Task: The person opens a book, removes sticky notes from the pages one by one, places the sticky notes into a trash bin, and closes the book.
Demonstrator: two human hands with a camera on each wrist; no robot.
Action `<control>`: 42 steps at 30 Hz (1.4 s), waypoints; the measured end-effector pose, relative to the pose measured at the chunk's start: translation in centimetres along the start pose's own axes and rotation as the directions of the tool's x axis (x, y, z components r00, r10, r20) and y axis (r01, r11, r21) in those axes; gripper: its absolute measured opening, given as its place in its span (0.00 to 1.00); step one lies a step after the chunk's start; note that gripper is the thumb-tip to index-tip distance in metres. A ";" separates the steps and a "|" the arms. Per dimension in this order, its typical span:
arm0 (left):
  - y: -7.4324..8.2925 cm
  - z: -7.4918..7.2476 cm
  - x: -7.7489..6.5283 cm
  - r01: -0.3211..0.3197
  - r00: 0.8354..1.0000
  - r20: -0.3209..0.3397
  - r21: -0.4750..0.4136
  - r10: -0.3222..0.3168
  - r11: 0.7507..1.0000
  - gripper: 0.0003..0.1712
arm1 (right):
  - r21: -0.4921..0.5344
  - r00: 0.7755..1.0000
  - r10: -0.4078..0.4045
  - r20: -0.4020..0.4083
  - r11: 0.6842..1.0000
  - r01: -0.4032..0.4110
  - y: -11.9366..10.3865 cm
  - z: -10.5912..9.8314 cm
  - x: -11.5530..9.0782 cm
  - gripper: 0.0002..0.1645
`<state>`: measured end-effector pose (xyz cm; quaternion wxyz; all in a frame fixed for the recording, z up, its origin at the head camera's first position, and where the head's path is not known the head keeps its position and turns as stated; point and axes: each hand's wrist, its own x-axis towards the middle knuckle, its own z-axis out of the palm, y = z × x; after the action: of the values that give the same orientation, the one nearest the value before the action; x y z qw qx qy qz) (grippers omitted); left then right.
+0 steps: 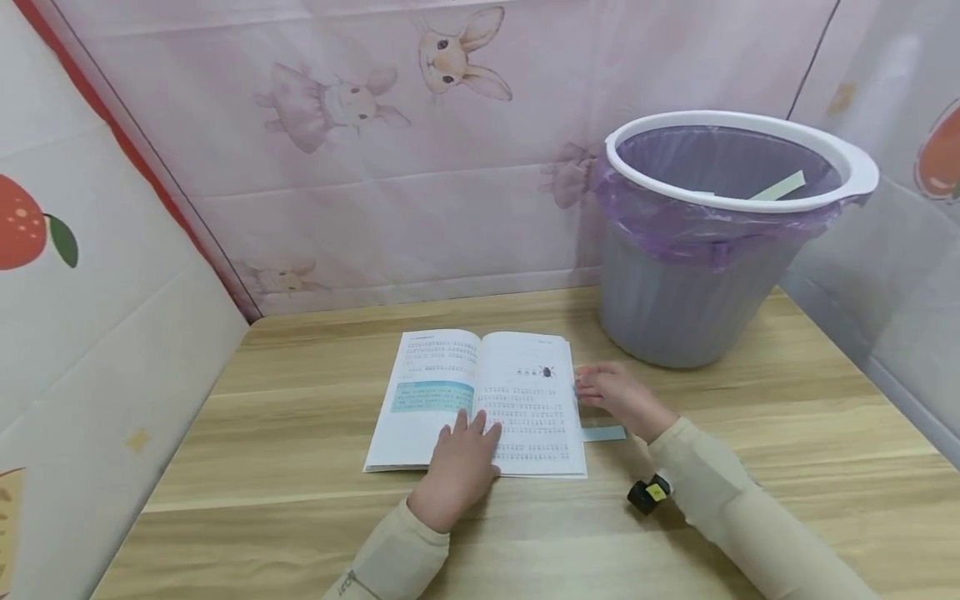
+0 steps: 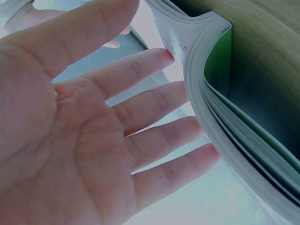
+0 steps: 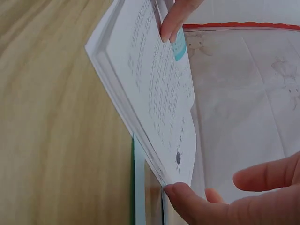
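Observation:
An open book (image 1: 530,417) with printed text, a blue text box and a small beetle picture lies on the table. My left hand (image 1: 459,454) rests on its lower middle, fingers spread over the pages near the fold. In the left wrist view those fingertips (image 2: 164,55) touch the paper. At the book's right edge is my right hand (image 1: 618,396). One of its digits (image 3: 180,190) touches the page edge in the right wrist view, while another finger (image 3: 262,176) stands apart. A pale blue strip (image 1: 604,433) sticks out from beside the book's lower right edge.
A grey bin (image 1: 675,292) with a purple liner and white rim stands at the back right; a pale strip (image 1: 780,187) leans inside it. Near the right wrist is a small black and yellow device (image 1: 648,493). A rabbit-print curtain (image 1: 450,208) hangs behind the wooden table (image 1: 285,417).

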<state>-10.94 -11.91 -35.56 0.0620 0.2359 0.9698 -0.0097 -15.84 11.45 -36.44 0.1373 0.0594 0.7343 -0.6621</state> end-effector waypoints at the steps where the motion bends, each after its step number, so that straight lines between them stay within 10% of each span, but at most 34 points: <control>1: 0.0 0.0 0.0 0.000 1.000 0.002 -0.002 0.000 1.000 0.31 | 0.016 1.000 0.010 -0.006 1.000 -0.010 0.1 0.1 0.1 0.27; 15: -0.2 -0.3 -0.1 -0.004 1.000 0.015 -0.027 0.005 1.000 0.31 | 0.220 0.996 0.080 -0.025 0.973 -0.073 0.6 -0.1 0.8 0.28; 42: -0.1 -0.1 0.1 -0.002 1.000 0.010 -0.033 0.003 0.999 0.31 | 0.125 1.000 -0.009 -0.011 0.992 0.011 0.7 -0.2 0.1 0.32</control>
<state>-11.13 -11.93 -35.45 0.0708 0.2359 0.9692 0.0050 -15.82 11.67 -37.12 0.1263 0.0676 0.6924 -0.7072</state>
